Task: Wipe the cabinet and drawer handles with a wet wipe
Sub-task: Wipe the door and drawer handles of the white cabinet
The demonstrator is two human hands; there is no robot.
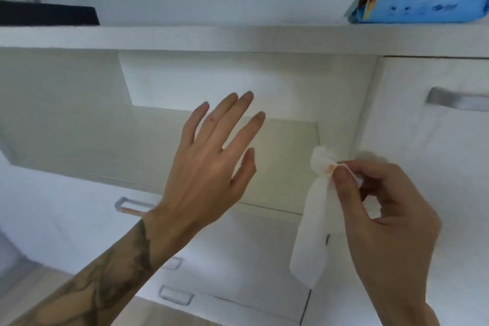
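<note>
Wipe (315,222) hangs limp and light, pinched at its bunched top by my right hand (383,222); left hand (209,167) splayed wide, empty. I judge it needs bunching to press firmly on a handle (457,102).

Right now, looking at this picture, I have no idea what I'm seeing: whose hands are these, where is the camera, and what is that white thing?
There is no machine here. One camera sits on a person's head and looks forward and down, so you see their own two hands in front of a white cabinet. The right hand pinches a white wet wipe, which hangs down from the fingertips. The left hand is open and holds nothing, fingers spread. Metal handles show on the drawer fronts; these are what gets wiped. On top of the cabinet lies a blue packet, probably the wipes, and a dark object at the far left.
</note>
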